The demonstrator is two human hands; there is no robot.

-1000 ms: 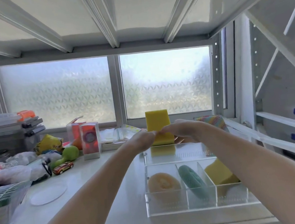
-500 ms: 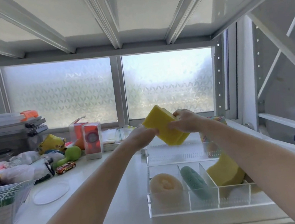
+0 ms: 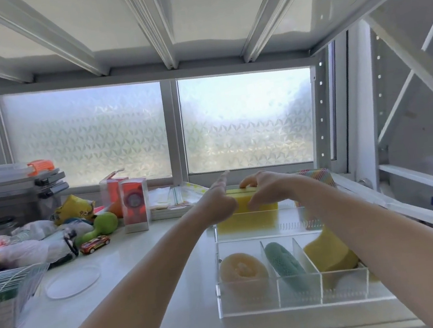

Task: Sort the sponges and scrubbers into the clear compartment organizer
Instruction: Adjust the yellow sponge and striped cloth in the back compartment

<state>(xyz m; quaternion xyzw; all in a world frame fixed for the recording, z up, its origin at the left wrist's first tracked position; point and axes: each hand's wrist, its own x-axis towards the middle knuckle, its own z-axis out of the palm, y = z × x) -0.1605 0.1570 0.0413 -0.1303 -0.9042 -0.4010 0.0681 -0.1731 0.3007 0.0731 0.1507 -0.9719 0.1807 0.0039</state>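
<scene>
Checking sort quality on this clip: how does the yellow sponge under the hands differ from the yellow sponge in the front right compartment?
The held yellow sponge sits level in the long rear compartment; the front yellow sponge leans tilted in its narrower section. The held one is a plain block, with the left hand and right hand on it; the front one looks contoured and untouched. Both are yellow and inside the clear organizer.
</scene>
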